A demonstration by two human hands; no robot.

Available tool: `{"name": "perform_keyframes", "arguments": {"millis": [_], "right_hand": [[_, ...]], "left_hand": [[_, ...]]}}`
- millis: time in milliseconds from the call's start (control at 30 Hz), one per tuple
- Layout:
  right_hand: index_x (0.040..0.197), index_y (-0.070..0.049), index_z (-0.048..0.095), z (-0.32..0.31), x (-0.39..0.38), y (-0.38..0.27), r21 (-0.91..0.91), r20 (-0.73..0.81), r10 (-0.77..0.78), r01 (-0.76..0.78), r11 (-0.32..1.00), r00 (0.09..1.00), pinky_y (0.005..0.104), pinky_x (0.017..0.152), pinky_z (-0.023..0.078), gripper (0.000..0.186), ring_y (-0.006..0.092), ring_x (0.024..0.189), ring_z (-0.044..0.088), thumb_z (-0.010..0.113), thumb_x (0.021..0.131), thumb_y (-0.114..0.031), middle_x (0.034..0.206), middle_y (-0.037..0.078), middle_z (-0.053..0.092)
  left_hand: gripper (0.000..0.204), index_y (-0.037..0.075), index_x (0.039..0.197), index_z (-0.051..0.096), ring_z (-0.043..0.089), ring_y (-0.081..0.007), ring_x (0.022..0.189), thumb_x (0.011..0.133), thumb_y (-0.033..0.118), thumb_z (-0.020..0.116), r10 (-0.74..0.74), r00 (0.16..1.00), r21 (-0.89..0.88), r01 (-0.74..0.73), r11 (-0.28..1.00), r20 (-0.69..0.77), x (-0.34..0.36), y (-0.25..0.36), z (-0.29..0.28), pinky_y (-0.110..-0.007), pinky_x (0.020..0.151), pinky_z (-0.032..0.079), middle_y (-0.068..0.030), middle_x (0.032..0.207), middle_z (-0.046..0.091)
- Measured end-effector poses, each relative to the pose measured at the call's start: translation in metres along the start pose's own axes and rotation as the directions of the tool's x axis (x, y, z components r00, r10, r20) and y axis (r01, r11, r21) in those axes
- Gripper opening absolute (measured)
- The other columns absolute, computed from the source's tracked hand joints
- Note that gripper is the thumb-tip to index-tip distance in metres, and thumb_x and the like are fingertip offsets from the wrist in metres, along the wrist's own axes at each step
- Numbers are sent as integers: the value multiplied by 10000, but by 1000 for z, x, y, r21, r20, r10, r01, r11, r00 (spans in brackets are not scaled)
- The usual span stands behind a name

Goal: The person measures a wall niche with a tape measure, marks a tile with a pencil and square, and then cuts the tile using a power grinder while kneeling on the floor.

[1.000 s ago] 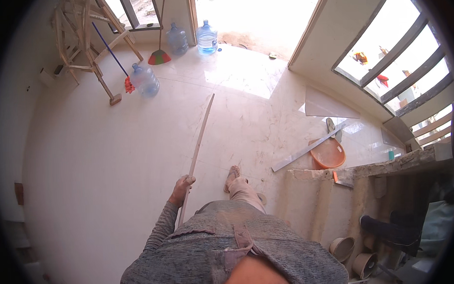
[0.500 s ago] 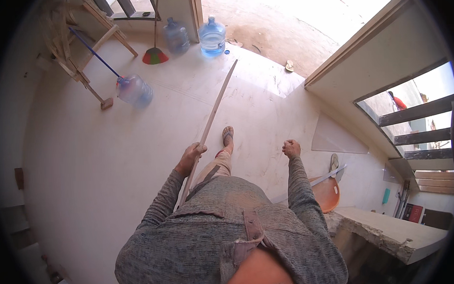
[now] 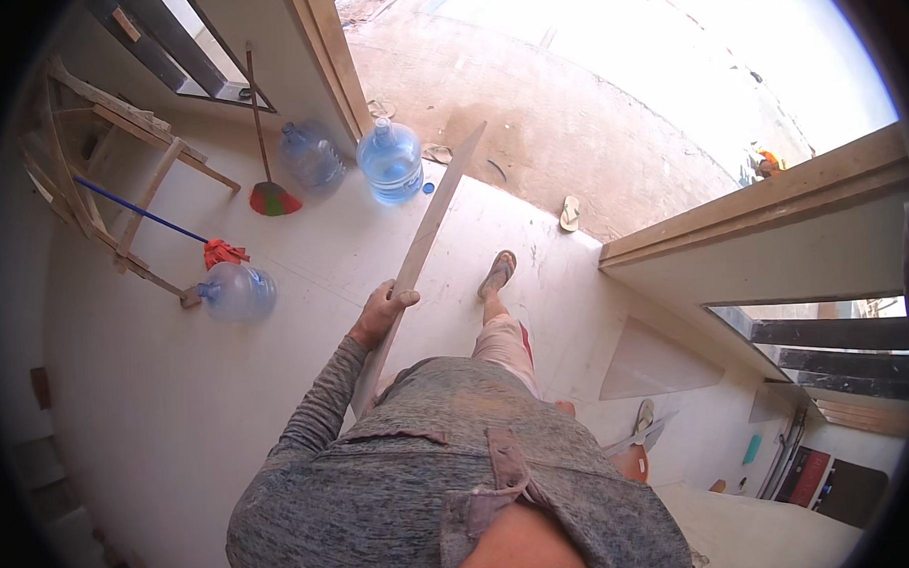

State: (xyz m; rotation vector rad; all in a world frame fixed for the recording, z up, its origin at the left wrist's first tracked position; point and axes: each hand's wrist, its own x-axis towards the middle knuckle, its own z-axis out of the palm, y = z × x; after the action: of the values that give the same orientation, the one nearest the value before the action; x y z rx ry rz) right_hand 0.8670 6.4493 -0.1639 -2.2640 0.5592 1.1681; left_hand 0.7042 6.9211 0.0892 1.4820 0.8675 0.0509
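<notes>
My left hand [image 3: 383, 315] is closed around a long, straight, flat strip [image 3: 423, 235], pale grey-brown. It slants from beside my waist up toward the doorway, its far end reaching past the floor's edge in the picture. I cannot tell whether the strip is wood or metal. My right hand and forearm do not show clearly. Only a small skin-toned patch appears at the right edge of my shirt, and I cannot make out what it is. One sandalled foot [image 3: 497, 272] is stretched forward on the white floor.
Large blue water bottles stand by the doorway [image 3: 391, 164] and against the wall [image 3: 312, 157]; another [image 3: 237, 294] lies near a red mop [image 3: 225, 253]. A broom [image 3: 271, 198], a wooden frame [image 3: 151, 199], a slipper [image 3: 569, 214] and, right, an orange basin [image 3: 633, 464] are around.
I have stepped closer to the doorway, with the strip still in my left hand. My right hand, closed out in front before, has dropped back toward my body. The other foot is now forward.
</notes>
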Motion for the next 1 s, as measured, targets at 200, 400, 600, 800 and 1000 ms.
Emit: {"name": "perform_keyframes", "arguments": {"millis": [200, 400, 600, 800, 1000], "right_hand": [[929, -19, 672, -32, 147, -194, -201, -3, -54, 53, 978, 999, 359, 530, 523, 168, 224, 592, 665, 625, 852, -162, 705, 122, 680], [1004, -17, 638, -123, 284, -546, -278, 32, -328, 323, 904, 944, 331, 479, 520, 178, 190, 565, 645, 607, 883, -144, 734, 107, 672], [1021, 1, 632, -146, 294, -905, -9, -68, -691, 692, 722, 720, 287, 488, 515, 196, 166, 582, 645, 601, 901, -151, 751, 108, 672], [1015, 3, 627, -81, 381, -1107, 47, 90, -661, 660, 750, 745, 287, 475, 506, 201, 170, 579, 642, 598, 906, -163, 748, 105, 666], [942, -8, 661, -32, 495, -1168, -274, 132, -377, 399, 875, 917, 340, 506, 526, 152, 194, 572, 653, 627, 872, -140, 706, 107, 674]], "left_hand": [[501, 37, 933, 565, 443, -113, 767, 813, 522, 614, 7, 998, -57, -11, 998, -69, 213, 68, 22, -262, 685, 390, -1, 832, 463], [627, -61, 1151, 585, 581, -162, 919, 826, 470, 661, -138, 990, -202, 134, 970, -2, 347, 167, 10, -281, 802, 467, -119, 1010, 623], [592, -54, 1089, 620, 573, -142, 909, 824, 473, 663, -62, 987, -192, 33, 981, -151, 502, 220, -23, -290, 792, 468, -94, 988, 626], [554, -56, 1022, 633, 557, -153, 877, 813, 455, 673, -153, 962, -271, 89, 958, -226, 689, 262, -73, -301, 777, 459, -102, 916, 623], [486, -29, 948, 614, 536, -163, 823, 814, 431, 696, -59, 920, -141, 4, 990, -389, 890, 320, -145, -314, 745, 445, -76, 843, 581]]}}
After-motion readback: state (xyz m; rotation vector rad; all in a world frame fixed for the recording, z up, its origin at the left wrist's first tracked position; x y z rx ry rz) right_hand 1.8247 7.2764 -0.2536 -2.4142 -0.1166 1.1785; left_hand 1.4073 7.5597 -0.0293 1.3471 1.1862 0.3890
